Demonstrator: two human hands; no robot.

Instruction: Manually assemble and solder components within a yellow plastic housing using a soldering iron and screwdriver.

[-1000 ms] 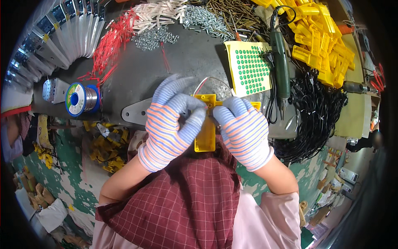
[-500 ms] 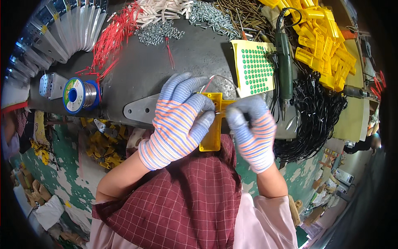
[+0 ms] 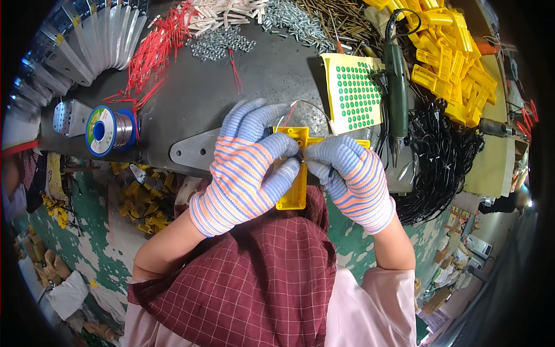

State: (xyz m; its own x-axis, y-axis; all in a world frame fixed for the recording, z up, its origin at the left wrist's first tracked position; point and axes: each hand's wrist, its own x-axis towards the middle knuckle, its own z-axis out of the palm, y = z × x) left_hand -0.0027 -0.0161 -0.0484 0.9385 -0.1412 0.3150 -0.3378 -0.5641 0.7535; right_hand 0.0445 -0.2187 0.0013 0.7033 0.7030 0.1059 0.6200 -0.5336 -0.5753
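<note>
In the head view, a yellow plastic housing (image 3: 295, 196) is lying between both gloved hands, at the near edge of the table (image 3: 202, 113). The left hand (image 3: 245, 165) is bringing thumb and index finger nearly together over the housing; the right hand (image 3: 355, 182) is bunching its fingers at the same spot. Whether either is gripping a small part cannot be told. A thin wire (image 3: 312, 106) is arching behind the housing, and a solder spool (image 3: 105, 132) is standing well left.
</note>
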